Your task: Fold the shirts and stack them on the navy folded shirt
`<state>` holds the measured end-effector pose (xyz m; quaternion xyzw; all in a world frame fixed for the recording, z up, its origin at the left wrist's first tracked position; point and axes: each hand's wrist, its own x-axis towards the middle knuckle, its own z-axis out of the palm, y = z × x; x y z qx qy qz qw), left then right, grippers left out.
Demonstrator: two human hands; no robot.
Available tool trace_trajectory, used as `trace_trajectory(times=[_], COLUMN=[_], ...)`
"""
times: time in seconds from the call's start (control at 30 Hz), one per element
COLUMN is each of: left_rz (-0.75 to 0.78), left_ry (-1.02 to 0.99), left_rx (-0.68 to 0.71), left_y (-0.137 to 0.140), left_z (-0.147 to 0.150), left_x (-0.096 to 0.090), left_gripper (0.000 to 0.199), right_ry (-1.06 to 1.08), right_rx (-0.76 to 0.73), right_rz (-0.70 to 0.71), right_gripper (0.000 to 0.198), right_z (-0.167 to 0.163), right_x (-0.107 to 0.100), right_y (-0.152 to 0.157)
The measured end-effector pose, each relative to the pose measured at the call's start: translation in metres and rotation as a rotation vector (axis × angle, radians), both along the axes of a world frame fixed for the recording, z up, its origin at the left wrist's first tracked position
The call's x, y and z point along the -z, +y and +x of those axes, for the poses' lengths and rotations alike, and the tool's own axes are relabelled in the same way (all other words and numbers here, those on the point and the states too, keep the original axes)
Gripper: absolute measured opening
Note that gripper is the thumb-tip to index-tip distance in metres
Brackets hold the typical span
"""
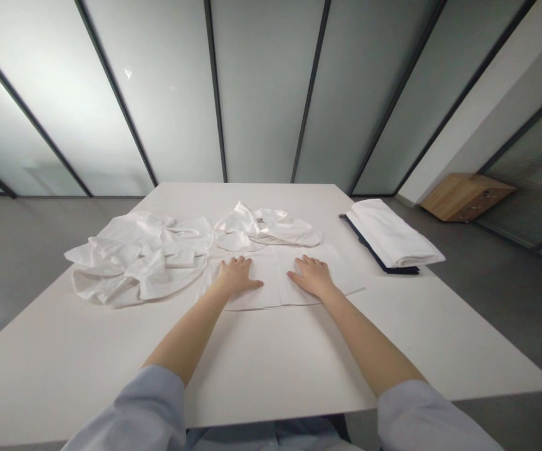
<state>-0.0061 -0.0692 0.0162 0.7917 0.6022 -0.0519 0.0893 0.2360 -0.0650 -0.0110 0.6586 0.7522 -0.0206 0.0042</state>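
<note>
A flat white cloth [271,294], possibly part of a garment, lies spread on the white table [271,363] in front of me. My left hand [237,275] rests palm down on its left part, fingers forward and thumb stretched out. On its right part lies my right hand [312,275], also palm down with the fingers spread. Just beyond my fingers, a crumpled white cloth [261,228] is bunched along the far edge. To the left spreads a larger rumpled white cloth [143,260], touching or joined to the flat one; I cannot tell which.
On the table's right side, a folded white cloth [393,232] lies on top of a dark navy folded item [401,270]. Frosted glass panels [265,94] stand behind the table. A wooden cabinet [468,195] sits on the floor at the far right.
</note>
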Motion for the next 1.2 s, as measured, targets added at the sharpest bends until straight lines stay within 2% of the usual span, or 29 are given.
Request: trace_trajectory(times=[0.2, 0.33, 0.47, 0.57, 0.63, 0.7, 0.83, 0.93, 1.07, 1.13, 1.2], left_rz=[0.046, -0.021, -0.075, 0.083, 0.198, 0.22, 0.175, 0.128, 0.049, 0.008, 0.023], left_ry=[0.071, 0.07, -0.012, -0.083, -0.079, -0.06, -0.125, -0.185, -0.276, -0.366, -0.463], left_rx=[0.044, 0.044, 0.082, 0.008, -0.052, -0.064, 0.007, 0.105, 0.207, 0.223, 0.161], left_y=[-0.001, -0.002, 0.0, 0.005, 0.009, 0.014, 0.021, 0.024, 0.02, 0.018, 0.017], left_z=[0.001, -0.003, -0.008, -0.009, -0.009, -0.01, -0.015, -0.016, -0.009, -0.004, 0.0], left_x=[-0.015, -0.022, -0.026, -0.019, -0.009, 0.002, 0.016, 0.017, 0.01, 0.006, 0.004], left_gripper=[0.06, 0.057, 0.053, 0.053, 0.068, 0.072, 0.043, 0.03, 0.023, 0.024, 0.037], right_ry=[0.048, 0.076, 0.111, 0.136, 0.128, 0.099, 0.087, 0.22, 0.553, 0.731, 0.86], right_rx=[0.077, 0.118, 0.148, 0.095, 0.019, -0.04, -0.066, 0.024, 0.165, 0.185, 0.137], right_rz=[0.058, 0.053, 0.087, 0.253, 0.357, 0.357, 0.253, 0.31, 0.494, 0.548, 0.55], right_gripper=[0.034, 0.031, 0.026, 0.029, 0.041, 0.052, 0.033, 0.031, 0.027, 0.027, 0.028], right_z=[0.003, 0.007, 0.009, 0.007, 0.004, 0.001, 0.001, 0.002, -0.003, -0.011, -0.023], right_x=[-0.015, -0.022, -0.023, -0.02, -0.018, -0.017, -0.018, -0.023, -0.035, -0.042, -0.046], right_y=[-0.001, -0.001, 0.0, 0.005, 0.011, 0.02, 0.04, 0.057, 0.077, 0.082, 0.083])
